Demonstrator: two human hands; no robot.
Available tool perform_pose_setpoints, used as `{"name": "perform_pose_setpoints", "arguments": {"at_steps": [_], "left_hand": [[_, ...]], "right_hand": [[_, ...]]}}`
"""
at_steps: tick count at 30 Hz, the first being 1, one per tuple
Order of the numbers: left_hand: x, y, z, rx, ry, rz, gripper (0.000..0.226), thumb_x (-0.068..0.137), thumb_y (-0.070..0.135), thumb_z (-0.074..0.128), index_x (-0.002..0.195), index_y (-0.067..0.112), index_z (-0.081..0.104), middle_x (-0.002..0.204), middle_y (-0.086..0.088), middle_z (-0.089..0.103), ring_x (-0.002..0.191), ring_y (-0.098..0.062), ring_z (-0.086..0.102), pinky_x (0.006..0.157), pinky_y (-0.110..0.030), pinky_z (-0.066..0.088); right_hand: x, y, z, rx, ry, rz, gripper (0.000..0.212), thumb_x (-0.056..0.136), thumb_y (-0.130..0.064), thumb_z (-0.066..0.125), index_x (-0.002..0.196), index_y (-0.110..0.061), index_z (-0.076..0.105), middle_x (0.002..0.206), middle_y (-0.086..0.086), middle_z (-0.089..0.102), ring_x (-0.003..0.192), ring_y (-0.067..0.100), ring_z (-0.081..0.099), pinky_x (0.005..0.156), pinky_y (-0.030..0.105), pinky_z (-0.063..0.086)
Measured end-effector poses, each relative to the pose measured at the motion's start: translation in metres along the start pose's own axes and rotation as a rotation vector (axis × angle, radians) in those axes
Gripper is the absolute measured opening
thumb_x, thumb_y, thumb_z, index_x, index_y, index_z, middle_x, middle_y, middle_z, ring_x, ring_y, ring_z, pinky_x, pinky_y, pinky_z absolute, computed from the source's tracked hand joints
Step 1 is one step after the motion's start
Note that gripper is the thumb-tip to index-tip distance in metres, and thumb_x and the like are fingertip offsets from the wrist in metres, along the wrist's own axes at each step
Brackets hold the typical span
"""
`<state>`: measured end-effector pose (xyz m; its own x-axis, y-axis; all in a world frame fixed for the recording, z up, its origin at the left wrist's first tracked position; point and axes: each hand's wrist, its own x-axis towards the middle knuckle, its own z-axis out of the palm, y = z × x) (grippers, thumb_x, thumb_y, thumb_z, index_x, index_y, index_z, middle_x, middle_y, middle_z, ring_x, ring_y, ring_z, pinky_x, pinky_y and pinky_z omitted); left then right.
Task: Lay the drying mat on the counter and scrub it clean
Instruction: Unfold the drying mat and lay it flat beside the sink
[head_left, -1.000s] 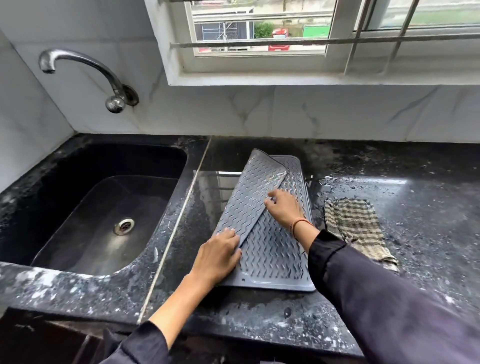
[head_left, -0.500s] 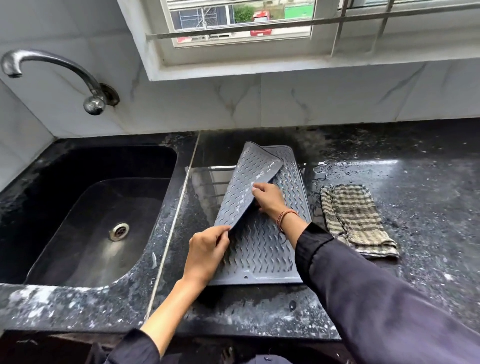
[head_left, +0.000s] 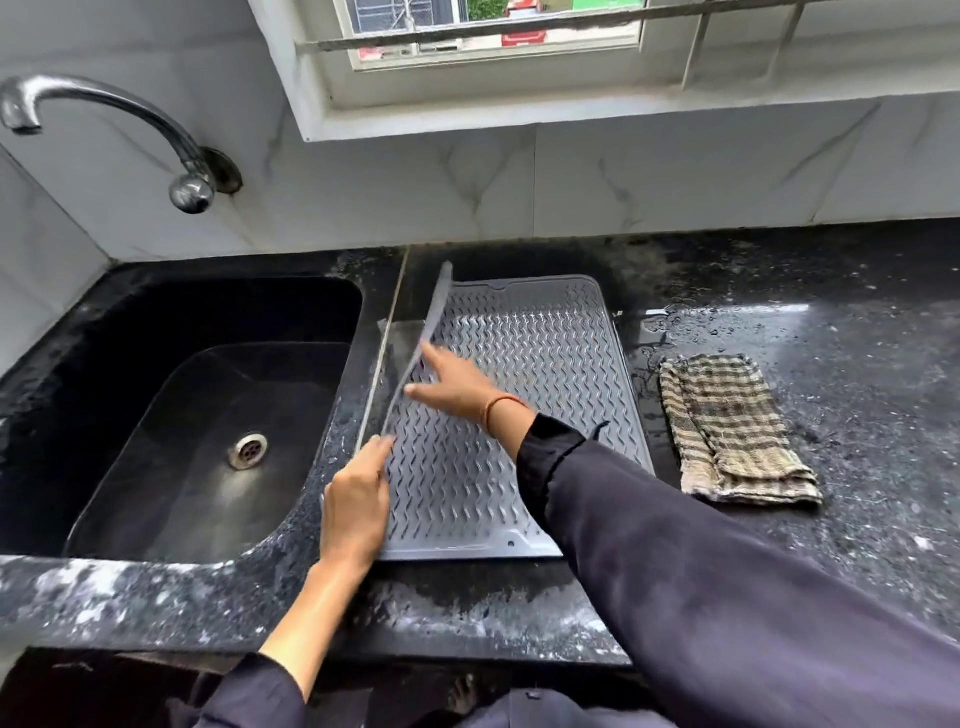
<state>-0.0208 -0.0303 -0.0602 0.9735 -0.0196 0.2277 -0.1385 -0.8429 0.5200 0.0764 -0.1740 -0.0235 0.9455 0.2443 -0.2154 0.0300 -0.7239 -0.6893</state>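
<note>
Drying mat (head_left: 519, 395) on counter (head_left: 841, 374) beside sink (head_left: 156, 426).

We can read no words, numbers or brand marks anywhere. The drying mat (head_left: 524, 364) shows only its moulded wave pattern, and the red and green shapes (head_left: 524, 34) beyond the window (head_left: 322, 78) at twelve o'clock are too blurred for us to make out any lettering.

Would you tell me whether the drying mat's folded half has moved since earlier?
Yes: the drying mat's flap swung left towards the sink, now standing nearly upright.
</note>
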Motion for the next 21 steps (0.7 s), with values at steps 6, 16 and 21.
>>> {"name": "perform_pose_setpoints", "arguments": {"at_steps": [6,16,21], "left_hand": [[-0.006,-0.011,0.011,0.116,-0.074,0.006,0.041,0.080,-0.011,0.050,0.120,-0.001,0.051,0.133,-0.018,0.045,0.125,-0.032,0.040,0.105,-0.043,0.026],[0.000,-0.001,0.009,-0.049,0.071,-0.077,0.036,0.080,-0.010,0.049,0.113,0.001,0.057,0.125,-0.016,0.054,0.119,-0.028,0.048,0.097,-0.040,0.039],[0.013,0.016,0.015,-0.107,0.086,-0.009,0.035,0.080,-0.012,0.048,0.112,-0.002,0.057,0.120,-0.020,0.057,0.117,-0.030,0.050,0.097,-0.031,0.033]], "right_hand": [[-0.007,0.013,0.026,-0.484,-0.208,0.030,0.070,0.093,-0.043,0.047,0.150,-0.019,0.014,0.158,0.008,-0.008,0.145,0.028,-0.007,0.117,0.050,0.006],[-0.041,0.043,0.005,-0.299,0.261,0.007,0.047,0.096,-0.032,0.046,0.141,-0.023,0.035,0.151,0.004,0.030,0.142,0.020,0.020,0.116,0.043,0.018],[-0.081,0.118,-0.035,-0.374,0.644,0.407,0.043,0.090,-0.016,0.049,0.132,-0.019,0.046,0.142,0.006,0.042,0.137,0.023,0.029,0.112,0.049,0.024]]}}
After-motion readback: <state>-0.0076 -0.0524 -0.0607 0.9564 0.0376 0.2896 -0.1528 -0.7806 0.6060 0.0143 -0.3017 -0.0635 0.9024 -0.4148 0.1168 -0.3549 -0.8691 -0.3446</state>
